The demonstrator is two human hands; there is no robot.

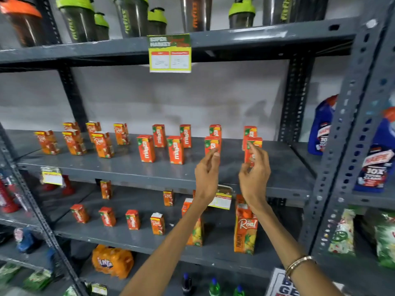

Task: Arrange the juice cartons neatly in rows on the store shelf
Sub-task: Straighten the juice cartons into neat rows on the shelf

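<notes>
Small orange juice cartons stand in loose rows on the grey middle shelf [128, 167]: Real cartons [74, 143] at the left, Maaza cartons [175, 149] in the middle. My left hand [206, 174] reaches up and pinches the lower part of a front-row Maaza carton [211, 143]. My right hand [255, 174] grips another front-row carton [255, 144] farther right, thumb on its left side and index finger up its front. One more carton [215, 130] stands behind the left one and another [250, 131] behind the right one.
On the lower shelf [139, 240] stand several small cartons and two tall Real cartons [244, 227]. Shaker bottles [79, 18] fill the top shelf. A price tag [170, 53] hangs from its edge. Blue cleaner bottles [320, 124] stand to the right behind a steel upright [342, 124].
</notes>
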